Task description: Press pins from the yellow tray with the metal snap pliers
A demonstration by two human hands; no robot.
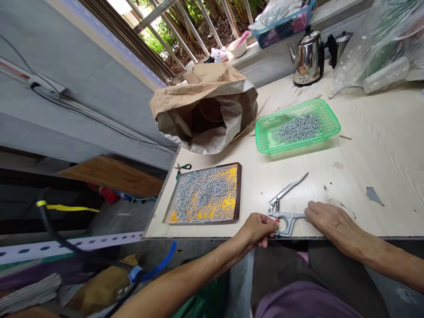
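A grey metal snap-fastener plier [287,215] lies at the table's front edge, its long upper lever raised and a spring and red piece showing at its jaw. My left hand [260,229] has its fingers pinched together at that jaw, by the red piece; whatever sits between the fingertips is too small to make out. On the other side, my right hand [331,224] is closed round the end of the plier's lower handle. Left of the plier is a tray [237,192] with a yellow bottom and dark edge, spread with small silvery metal pins [212,190].
A green plastic basket [265,148] holds more silvery pins. Behind the tray, a brown paper bag [202,95] gapes open. Scissors [183,168] lie at the table's left edge. A steel kettle [307,59] and clear plastic bags [384,57] stand at the back right.
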